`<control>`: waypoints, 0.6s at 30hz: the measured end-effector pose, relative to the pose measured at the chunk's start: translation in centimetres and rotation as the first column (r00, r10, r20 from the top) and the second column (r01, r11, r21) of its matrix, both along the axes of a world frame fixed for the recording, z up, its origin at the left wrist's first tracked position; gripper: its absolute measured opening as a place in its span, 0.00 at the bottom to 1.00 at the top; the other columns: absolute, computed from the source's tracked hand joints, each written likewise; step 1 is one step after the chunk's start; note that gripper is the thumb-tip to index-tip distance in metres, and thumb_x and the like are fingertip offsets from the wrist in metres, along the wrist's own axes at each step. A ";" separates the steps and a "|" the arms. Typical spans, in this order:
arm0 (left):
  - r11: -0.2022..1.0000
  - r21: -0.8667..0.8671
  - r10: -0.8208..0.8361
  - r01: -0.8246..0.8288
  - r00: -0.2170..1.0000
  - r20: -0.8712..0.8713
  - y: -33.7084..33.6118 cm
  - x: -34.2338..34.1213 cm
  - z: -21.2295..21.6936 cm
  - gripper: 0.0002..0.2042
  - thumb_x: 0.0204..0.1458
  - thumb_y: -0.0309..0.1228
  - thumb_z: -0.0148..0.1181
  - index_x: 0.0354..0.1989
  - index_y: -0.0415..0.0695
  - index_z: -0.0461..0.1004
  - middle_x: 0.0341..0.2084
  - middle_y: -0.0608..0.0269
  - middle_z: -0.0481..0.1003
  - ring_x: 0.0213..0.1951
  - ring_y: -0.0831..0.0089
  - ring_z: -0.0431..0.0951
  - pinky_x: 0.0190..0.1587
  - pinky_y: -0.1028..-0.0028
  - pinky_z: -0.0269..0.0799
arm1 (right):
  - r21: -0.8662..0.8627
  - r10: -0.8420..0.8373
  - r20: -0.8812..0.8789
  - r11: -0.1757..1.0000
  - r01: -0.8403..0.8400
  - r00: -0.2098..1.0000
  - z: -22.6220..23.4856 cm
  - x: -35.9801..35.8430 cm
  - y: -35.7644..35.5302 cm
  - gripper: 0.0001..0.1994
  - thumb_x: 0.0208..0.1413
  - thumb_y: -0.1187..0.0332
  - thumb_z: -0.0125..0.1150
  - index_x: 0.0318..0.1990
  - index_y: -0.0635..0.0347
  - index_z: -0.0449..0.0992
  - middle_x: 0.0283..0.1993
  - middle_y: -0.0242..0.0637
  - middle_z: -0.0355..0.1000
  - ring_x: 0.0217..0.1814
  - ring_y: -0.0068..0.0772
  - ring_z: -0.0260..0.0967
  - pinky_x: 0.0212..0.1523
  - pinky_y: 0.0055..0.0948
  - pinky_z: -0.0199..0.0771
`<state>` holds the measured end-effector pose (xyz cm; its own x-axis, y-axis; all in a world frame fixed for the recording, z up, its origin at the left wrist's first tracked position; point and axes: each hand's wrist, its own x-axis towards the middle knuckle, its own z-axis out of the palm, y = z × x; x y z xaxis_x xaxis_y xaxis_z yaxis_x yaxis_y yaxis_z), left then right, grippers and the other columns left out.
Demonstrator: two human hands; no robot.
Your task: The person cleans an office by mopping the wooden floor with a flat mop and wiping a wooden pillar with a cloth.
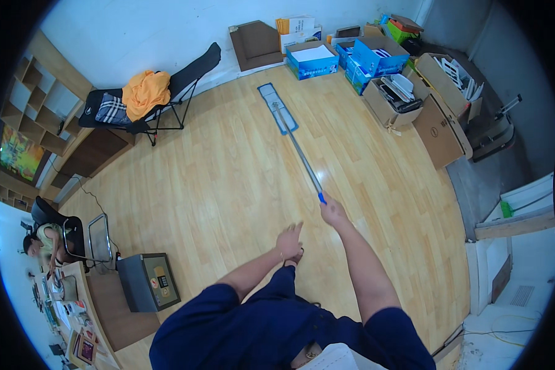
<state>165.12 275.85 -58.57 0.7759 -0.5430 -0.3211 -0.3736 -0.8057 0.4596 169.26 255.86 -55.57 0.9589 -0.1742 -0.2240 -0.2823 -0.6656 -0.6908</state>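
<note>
My right hand (334, 210) is wrapped round the blue end of a flat mop's handle (304, 161). From there the grey metal pole runs forward and slightly left. Its long mop head (270, 98), edged in blue, lies flat on the wooden floor near the far wall. Lower and to the left, my left hand (289, 241) hangs in front of my body, apart from the pole. Its fingers are stretched out and hold nothing.
A black folding recliner (194, 69) bears an orange cloth (146, 94). Blue boxes (312, 69) and cardboard cartons (439, 131) line the far right. A grey safe (143, 285) stands by the desk (92, 320), where another person (48, 237) sits in a chair.
</note>
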 end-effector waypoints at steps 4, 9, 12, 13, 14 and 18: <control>0.995 0.036 -0.103 0.097 0.965 0.240 -6.6 -1.4 2.2 0.43 0.37 0.32 0.63 0.65 0.48 0.46 0.58 0.44 0.57 0.57 0.50 0.61 0.55 0.61 0.61 | 0.014 -0.085 -0.071 0.996 0.086 0.994 3.5 -18.0 -1.8 0.24 0.53 0.63 0.51 0.59 0.52 0.63 0.39 0.58 0.70 0.41 0.57 0.69 0.42 0.44 0.70; 0.579 0.032 -0.814 0.814 0.576 0.077 -13.5 -13.7 -0.4 0.08 0.32 0.35 0.59 0.19 0.44 0.77 0.25 0.50 0.76 0.34 0.53 0.77 0.38 0.58 0.70 | 0.137 -0.222 -0.373 0.947 0.290 0.901 15.7 -41.6 -1.3 0.24 0.54 0.66 0.54 0.60 0.51 0.61 0.30 0.48 0.72 0.30 0.39 0.72 0.34 0.32 0.70; 0.328 -0.220 -0.945 0.919 0.323 -0.058 -15.2 -26.7 4.4 0.11 0.34 0.37 0.59 0.17 0.40 0.76 0.19 0.47 0.74 0.27 0.50 0.76 0.29 0.57 0.70 | 0.282 -0.286 -0.660 0.762 0.583 0.694 23.8 -54.1 -1.9 0.24 0.54 0.68 0.55 0.60 0.51 0.63 0.26 0.30 0.70 0.23 0.18 0.64 0.25 0.22 0.66; 0.246 -0.339 -0.968 0.908 0.244 -0.049 -15.3 -30.0 5.3 0.16 0.35 0.42 0.61 0.17 0.39 0.76 0.19 0.46 0.74 0.27 0.49 0.75 0.29 0.56 0.70 | 0.339 -0.284 -0.643 0.727 0.597 0.711 26.4 -57.4 -1.9 0.23 0.56 0.69 0.53 0.61 0.57 0.61 0.40 0.35 0.69 0.26 0.18 0.63 0.26 0.19 0.65; 0.171 -0.358 -0.985 0.918 0.160 -0.060 -15.8 -32.8 7.4 0.17 0.37 0.46 0.62 0.20 0.41 0.77 0.20 0.48 0.74 0.27 0.50 0.76 0.29 0.57 0.71 | 0.391 -0.288 -0.628 0.686 0.614 0.722 28.3 -60.6 -2.0 0.23 0.58 0.71 0.51 0.61 0.63 0.59 0.54 0.39 0.69 0.28 0.18 0.62 0.28 0.16 0.63; 0.088 -0.442 -0.993 0.892 0.043 -0.111 -17.4 -38.4 11.2 0.18 0.38 0.46 0.62 0.23 0.41 0.78 0.21 0.48 0.75 0.29 0.51 0.76 0.31 0.58 0.71 | 0.469 -0.431 -0.621 0.466 0.751 0.655 31.1 -67.0 -1.5 0.27 0.57 0.67 0.54 0.62 0.67 0.56 0.59 0.40 0.64 0.31 0.17 0.64 0.28 0.17 0.64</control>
